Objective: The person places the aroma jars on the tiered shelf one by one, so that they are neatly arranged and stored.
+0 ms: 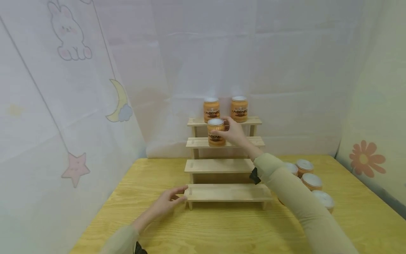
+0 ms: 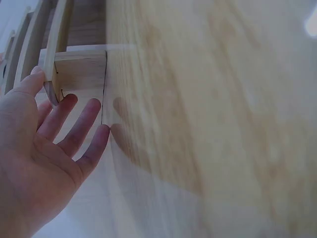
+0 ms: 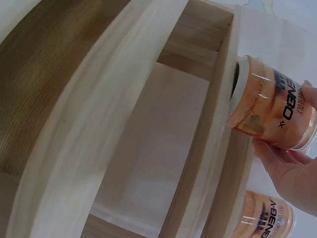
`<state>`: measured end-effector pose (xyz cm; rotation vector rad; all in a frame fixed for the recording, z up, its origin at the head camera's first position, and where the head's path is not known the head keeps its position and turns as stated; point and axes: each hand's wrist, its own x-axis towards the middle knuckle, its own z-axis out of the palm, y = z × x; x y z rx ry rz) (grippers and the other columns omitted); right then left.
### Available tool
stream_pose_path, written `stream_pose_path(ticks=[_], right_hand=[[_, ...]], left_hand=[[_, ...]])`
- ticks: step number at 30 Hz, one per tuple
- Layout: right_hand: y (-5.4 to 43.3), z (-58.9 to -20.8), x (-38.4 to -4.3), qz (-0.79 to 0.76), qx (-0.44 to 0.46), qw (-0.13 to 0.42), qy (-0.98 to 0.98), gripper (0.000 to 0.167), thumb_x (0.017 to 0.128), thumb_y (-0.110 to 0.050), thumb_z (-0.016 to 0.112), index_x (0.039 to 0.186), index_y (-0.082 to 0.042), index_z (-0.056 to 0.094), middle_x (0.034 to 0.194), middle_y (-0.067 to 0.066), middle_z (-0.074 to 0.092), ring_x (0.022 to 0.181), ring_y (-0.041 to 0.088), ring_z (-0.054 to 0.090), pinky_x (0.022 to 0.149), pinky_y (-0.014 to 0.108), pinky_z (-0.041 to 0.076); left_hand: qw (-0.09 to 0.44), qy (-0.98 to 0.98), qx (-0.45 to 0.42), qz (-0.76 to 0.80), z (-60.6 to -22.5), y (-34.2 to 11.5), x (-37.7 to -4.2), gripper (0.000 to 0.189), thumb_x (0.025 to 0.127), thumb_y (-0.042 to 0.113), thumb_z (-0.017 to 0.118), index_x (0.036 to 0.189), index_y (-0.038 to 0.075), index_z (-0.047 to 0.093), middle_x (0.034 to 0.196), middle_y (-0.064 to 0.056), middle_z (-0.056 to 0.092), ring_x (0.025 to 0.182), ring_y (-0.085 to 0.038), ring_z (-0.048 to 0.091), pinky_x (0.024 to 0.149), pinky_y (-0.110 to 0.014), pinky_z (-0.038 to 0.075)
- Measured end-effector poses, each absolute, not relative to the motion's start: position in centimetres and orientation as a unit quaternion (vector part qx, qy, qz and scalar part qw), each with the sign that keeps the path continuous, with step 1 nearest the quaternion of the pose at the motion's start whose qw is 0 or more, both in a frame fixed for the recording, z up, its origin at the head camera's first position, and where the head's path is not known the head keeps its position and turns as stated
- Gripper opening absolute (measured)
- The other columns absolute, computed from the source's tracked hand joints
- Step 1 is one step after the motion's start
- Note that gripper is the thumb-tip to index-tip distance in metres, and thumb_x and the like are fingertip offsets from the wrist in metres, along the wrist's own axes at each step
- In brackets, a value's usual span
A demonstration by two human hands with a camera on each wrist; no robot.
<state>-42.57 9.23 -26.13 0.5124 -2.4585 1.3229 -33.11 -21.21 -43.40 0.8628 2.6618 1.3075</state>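
My right hand [image 1: 234, 132] grips an orange can [image 1: 216, 138] with a pale lid, thumb on its front and fingers round its side. The can is upright at the left part of the second shelf [image 1: 241, 141] from the top, its base right at the board in the right wrist view. A wooden four-step rack [image 1: 222, 165] stands on the table. My left hand [image 1: 165, 201] is at the left end of its lowest shelf [image 1: 226, 193]. In the left wrist view the thumb touches the board's corner, and the other fingers [image 2: 81, 126] extend loosely beside it.
Two matching cans [image 1: 211, 110] [image 1: 239, 109] stand apart on the top shelf. Several more cans [image 1: 312, 181] stand on the table [image 1: 152, 233] right of the rack, partly hidden by my right sleeve [image 1: 298, 197]. A pale cloth backdrop [image 1: 203, 53] hangs close behind the rack.
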Motion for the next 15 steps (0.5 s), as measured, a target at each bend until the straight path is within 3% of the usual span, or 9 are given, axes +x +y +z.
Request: stream_pose_path(ticks=[15], right_hand=[[7.7, -25.7, -43.0, 0.461, 0.205, 0.159, -0.849, 0.074, 0.08, -0.035, 0.074, 0.14, -0.008, 0.04, 0.125, 0.011, 0.052, 0.112, 0.028, 0.054, 0.092, 0.04, 0.049]], left_hand=[[-0.013, 0.891, 0.288, 0.35, -42.8, -22.1, -33.1, 0.05, 0.094, 0.038, 0.055, 0.137, 0.012, 0.049, 0.134, -0.014, 0.054, 0.098, -0.026, 0.064, 0.078, -0.034, 0.054]])
